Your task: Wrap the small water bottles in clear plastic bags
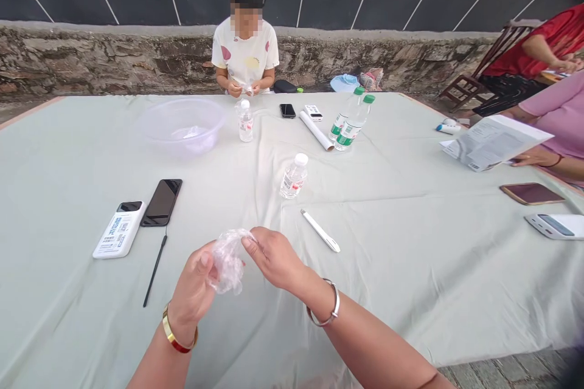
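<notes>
A crumpled piece of clear plastic film [229, 261], perhaps a thin bag, is held between my two hands above the near part of the table. My left hand [198, 279] wears a gold bracelet and is closed around the film's left side. With thumb and fingers, my right hand [274, 255] pinches the upper right edge of the film; a silver bangle is on that wrist. Just beyond my right hand lie a white pen-shaped cutter [320, 231] and a small water bottle [294, 176], which stands upright.
Left on the pale tablecloth [392, 267] lie a black phone [162, 202], a white power bank [119, 230] and a dark strap [155, 270]. Farther off are a clear purple basin [180, 124], a white roll [316, 130] and green-capped bottles [349, 124]. A person sits opposite; others sit right.
</notes>
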A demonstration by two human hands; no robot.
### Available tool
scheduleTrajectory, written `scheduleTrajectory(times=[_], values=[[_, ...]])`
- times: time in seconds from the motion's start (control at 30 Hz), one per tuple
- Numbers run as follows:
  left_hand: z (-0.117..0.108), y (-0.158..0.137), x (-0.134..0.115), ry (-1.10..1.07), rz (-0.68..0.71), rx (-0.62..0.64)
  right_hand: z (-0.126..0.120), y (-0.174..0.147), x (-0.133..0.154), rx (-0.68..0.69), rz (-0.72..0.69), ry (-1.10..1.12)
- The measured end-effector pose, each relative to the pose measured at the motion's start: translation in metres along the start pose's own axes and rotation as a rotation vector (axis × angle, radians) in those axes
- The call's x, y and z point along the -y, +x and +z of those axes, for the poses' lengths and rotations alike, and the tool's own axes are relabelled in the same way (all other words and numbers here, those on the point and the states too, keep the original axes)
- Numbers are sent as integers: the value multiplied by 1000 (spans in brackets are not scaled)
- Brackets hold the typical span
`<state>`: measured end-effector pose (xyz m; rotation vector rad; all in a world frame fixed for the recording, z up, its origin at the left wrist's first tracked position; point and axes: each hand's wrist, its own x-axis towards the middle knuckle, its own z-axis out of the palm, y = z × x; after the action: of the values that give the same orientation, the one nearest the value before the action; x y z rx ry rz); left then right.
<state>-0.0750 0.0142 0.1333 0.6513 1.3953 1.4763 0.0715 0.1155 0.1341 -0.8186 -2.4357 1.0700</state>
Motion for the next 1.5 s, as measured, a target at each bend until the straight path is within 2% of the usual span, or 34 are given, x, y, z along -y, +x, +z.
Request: scheduleTrajectory(times=[0.07,0.17,0.27,0.33,0.4,0.43,0.5,0.57,0.63,0.73,0.87,1.0,1.07,1.17,1.23,1.3,1.37,1.4,1.5], values=[[8,6,-3,-68,-7,-29,13,-4,-1,92,-18,-6],[24,15,-3,44,42,-119,24,-9,3,167,-69,16],[33,22,3,168,55,-129,18,-8,2,206,-128,56],[32,27,10,158,21,-115,4,-4,-11,213,-94,120],[25,34,16,111,-24,-146,-15,2,-36,96,73,156],[20,39,19,92,-53,-175,-25,6,-52,-23,194,145],[9,49,22,62,-124,-207,-43,16,-86,-356,458,40],[0,60,22,46,-179,-203,-55,28,-116,-558,580,-45],[-6,72,18,-2,-186,-188,-59,42,-135,-594,583,-80],[-11,90,8,-93,-157,-162,-54,63,-147,-552,572,-95],[-15,111,-5,-41,-148,-159,-51,99,-157,-589,617,-95],[-29,143,-30,169,-7,-248,-63,152,-177,-650,586,-53],[-42,172,-55,355,131,-370,-71,182,-189,-672,585,-30],[-63,231,-102,780,355,-624,-85,224,-205,-726,602,-9],[-76,270,-132,1038,385,-724,-94,244,-212,-768,608,2],[-86,299,-150,1158,285,-707,-98,255,-214,-807,609,3],[-88,308,-150,1193,232,-671,-93,254,-211,-833,603,-10],[-85,303,-143,1187,262,-656,-86,251,-207,-840,595,-16],[-59,250,-92,1088,510,-561,-48,235,-195,-751,529,0]])
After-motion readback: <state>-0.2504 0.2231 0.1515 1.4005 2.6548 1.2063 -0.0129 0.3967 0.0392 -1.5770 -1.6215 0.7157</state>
